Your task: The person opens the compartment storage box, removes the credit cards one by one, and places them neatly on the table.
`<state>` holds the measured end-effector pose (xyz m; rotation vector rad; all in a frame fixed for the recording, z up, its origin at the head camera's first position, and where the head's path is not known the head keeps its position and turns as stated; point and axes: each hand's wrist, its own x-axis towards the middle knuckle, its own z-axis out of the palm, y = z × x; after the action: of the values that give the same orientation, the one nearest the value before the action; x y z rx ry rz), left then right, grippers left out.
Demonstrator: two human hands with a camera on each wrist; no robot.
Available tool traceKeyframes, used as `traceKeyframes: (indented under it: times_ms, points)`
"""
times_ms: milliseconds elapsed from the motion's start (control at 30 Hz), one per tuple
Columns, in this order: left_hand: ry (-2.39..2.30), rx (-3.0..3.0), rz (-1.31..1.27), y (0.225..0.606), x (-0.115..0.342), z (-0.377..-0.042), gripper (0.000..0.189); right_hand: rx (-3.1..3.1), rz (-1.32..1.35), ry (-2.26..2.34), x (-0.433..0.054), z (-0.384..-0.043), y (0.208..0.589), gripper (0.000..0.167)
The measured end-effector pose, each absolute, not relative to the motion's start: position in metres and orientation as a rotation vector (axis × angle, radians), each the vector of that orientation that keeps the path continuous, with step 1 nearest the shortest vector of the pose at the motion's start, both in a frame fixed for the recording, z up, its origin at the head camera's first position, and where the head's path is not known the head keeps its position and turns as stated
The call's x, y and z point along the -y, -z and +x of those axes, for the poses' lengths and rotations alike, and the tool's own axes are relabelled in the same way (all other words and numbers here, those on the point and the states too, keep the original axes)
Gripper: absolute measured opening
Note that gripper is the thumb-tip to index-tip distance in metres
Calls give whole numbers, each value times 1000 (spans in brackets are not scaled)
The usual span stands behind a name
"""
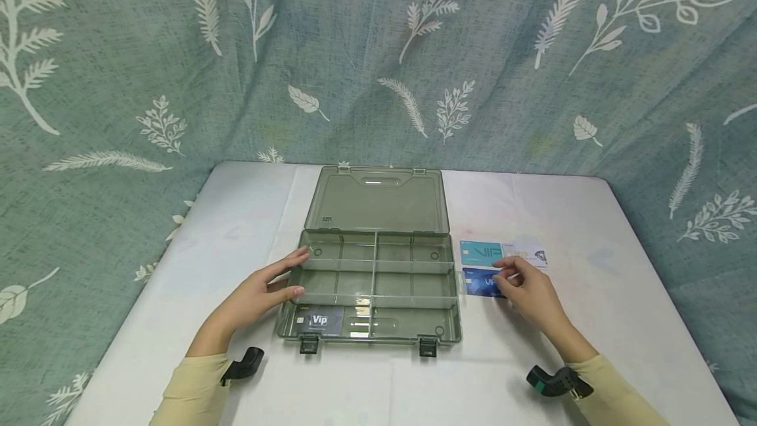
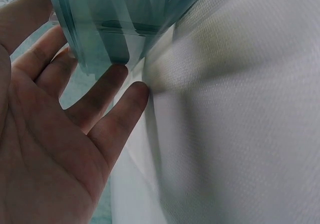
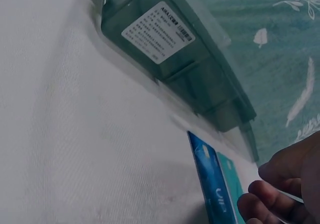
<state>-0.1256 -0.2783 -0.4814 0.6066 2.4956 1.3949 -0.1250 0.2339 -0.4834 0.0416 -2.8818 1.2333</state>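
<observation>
A clear grey-green plastic compartment box lies with its lid folded back. My left hand rests against its left side, thumb and index finger at the rim; the left wrist view shows the fingers spread and loosely extended. A dark grey Vip card lies in the front left compartment. Right of the box are a teal VIP card, a silvery-white card and a blue VIP card. My right hand is over the blue card's right end, fingers bent, a gap between thumb and fingertips.
The white-covered table ends at a green leaf-patterned cloth behind and at both sides. Two black latches hang from the box's front edge. A white label is stuck on the box's outer side.
</observation>
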Motion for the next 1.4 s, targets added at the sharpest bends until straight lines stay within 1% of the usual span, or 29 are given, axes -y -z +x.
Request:
traceKeyframes:
  times_ms: [567, 1133, 1400]
  points:
    - [-1388, -2501, 600, 480, 278, -125, 64, 2878, 225, -1306, -212, -124, 471, 23]
    - [-1401, -2492, 607, 481, 279, -125, 64, 2855, 404, -1411, -172, -120, 458, 24]
    - [-1405, -2496, 611, 481, 278, -125, 64, 2842, 479, -1350, -161, -121, 456, 21]
